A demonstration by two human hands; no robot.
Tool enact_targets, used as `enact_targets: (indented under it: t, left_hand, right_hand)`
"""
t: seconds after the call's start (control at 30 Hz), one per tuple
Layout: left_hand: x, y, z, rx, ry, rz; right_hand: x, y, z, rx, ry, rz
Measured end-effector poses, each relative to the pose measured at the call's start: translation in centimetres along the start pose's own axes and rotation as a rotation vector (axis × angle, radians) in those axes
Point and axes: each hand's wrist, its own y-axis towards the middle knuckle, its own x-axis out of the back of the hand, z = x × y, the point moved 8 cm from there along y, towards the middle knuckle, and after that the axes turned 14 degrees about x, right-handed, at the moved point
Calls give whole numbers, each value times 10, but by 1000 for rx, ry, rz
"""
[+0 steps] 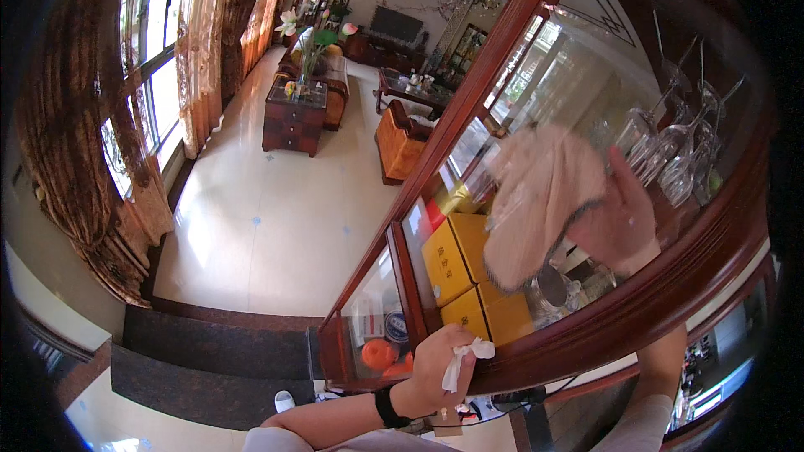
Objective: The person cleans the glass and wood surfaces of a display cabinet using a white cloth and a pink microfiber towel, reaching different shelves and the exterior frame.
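My right hand (628, 223) spreads its fingers behind a pinkish-beige cloth (543, 194) with a dark edge, which blurs with motion. The cloth lies across the glazed part of a reddish wooden cabinet; which side of the pane it is on, I cannot tell. A wooden rail (603, 307) hides part of my right forearm. Lower down, my left hand (443, 361), with a black wristband, grips a crumpled white tissue (468, 358) beside the cabinet's frame. Yellow boxes (452, 257) bearing writing stand inside, near a glass jar (549, 289).
Stemmed glasses (675, 144) hang or lean at the cabinet's right. An orange object (379, 355) sits in its lower left section. Dark stone steps (213, 345) lead to a pale tiled floor (270, 232). Beyond are a small chest with flowers (294, 116), an armchair (402, 144) and curtains (69, 138).
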Motion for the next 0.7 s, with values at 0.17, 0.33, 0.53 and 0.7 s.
enact_targets:
  t: [0.17, 0.33, 0.53, 0.7]
  left_hand:
    - [4, 2, 3, 53, -117, -54]
    - [4, 1, 1, 50, -25, -4]
    - [2, 1, 1, 167, -90, -44]
    - [-8, 3, 1, 199, -124, 77]
  right_hand:
    - [34, 49, -13, 42, -7, -109]
    - [4, 22, -82, -301, 95, -67]
    - [-10, 16, 8, 53, -482, 62]
    - [-26, 29, 32, 212, -3, 58]
